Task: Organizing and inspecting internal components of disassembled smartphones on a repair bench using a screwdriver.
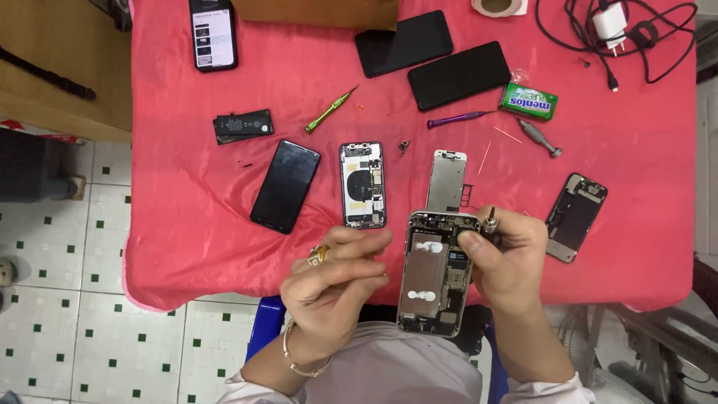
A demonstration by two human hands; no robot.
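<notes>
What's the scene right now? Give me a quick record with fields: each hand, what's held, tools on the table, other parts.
left hand: fingers pinched together beside the opened phone; what they pinch is too small to tell
right hand: grips the opened phone by its top edge, plus a small metal screwdriver
surface: red tablecloth
tools: green screwdriver, purple screwdriver
parts: loose battery, second opened phone, metal plate

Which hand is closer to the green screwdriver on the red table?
Left. The left hand sits below the green screwdriver, apart from it. The right hand is farther off to its right, holding the opened phone.
</notes>
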